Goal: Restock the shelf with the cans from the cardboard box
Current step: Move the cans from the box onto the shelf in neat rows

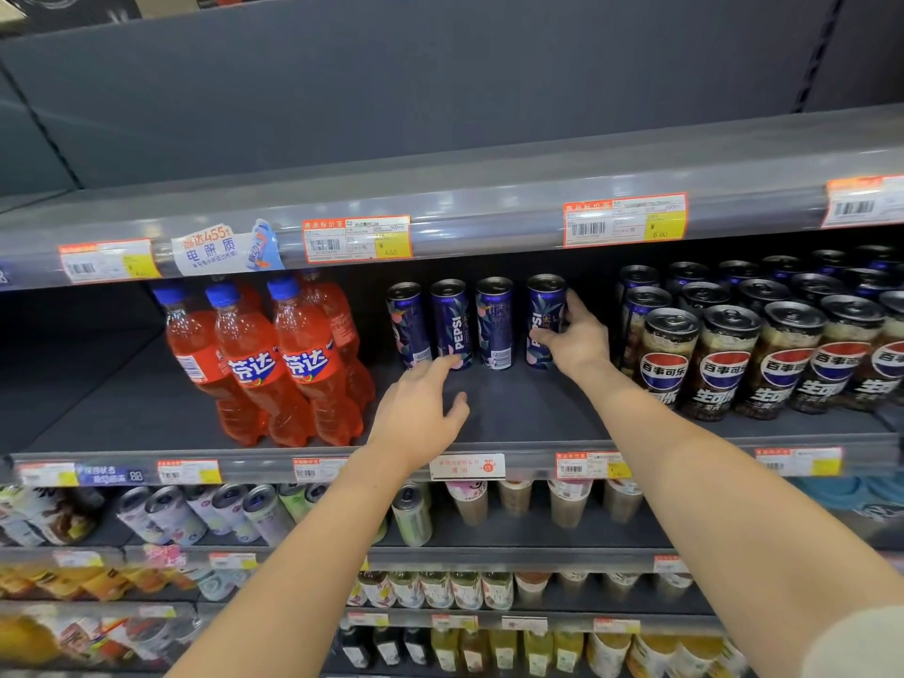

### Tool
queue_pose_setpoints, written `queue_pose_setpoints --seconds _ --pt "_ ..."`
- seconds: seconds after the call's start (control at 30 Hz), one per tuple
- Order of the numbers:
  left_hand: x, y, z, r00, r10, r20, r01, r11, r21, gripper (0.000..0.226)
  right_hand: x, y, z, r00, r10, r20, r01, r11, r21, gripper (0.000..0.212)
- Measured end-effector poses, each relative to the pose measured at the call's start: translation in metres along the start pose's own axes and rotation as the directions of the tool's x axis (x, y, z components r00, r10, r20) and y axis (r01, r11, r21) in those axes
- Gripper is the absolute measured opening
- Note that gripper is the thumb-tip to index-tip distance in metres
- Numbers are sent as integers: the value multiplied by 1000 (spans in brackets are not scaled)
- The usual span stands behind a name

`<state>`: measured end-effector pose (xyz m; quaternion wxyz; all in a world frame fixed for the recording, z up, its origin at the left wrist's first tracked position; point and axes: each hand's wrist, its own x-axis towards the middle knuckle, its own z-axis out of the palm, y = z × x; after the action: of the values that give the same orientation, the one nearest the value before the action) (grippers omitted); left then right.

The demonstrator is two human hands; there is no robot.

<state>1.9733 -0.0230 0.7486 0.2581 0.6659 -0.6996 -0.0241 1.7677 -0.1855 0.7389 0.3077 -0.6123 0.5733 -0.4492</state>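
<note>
4 slim dark-blue metal Pepsi cans (452, 325) stand upright in 1 row, deep on the dark grey metal shelf (513, 413) just beyond both hands. I judge the restocking to be at an early stage, since a wide strip of shelf board shows beneath the hands and between them and the shelf's front edge, with room for several more rows. The right hand (577, 340) has thumb and fingers wrapped round the rightmost can (540, 305), which looks to be standing on the board, probably being placed or squared up. The left hand (420, 408) holds nothing, its fingers loosely spread, and its index fingertip reaches the foot of the 2nd can from the left; whether it touches is unclear. The cans are tall and narrow, with pull-tab tops, white lettering and a pale leaf-and-fruit pattern, and their labels face different ways. Left of the left hand stand orange plastic soda bottles with blue caps (274, 354); right of the right hand, black Pepsi cans (724, 359) are packed in rows. The cardboard box is out of view, so what remains cannot be counted.
</note>
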Motion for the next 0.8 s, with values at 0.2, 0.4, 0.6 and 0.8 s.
queue_pose_setpoints --seconds 0.2,0.4,0.6,0.8 --pt "-2 2 2 1000 3 -26 -3 1000 -16 51 -13 -12 -2 999 50 8 -51 996 79 90" --pt "0 7 4 1000 1 -22 -1 1000 -15 51 -50 -10 1 993 -5 -114 -7 994 -105 43" --pt "-1 18 9 1000 -6 30 5 1000 28 52 -78 -2 -5 990 -124 66 139 925 -354 36" --pt "-5 29 11 996 -16 86 5 993 120 55 -101 -1 -23 946 -180 268 297 811 -504 42"
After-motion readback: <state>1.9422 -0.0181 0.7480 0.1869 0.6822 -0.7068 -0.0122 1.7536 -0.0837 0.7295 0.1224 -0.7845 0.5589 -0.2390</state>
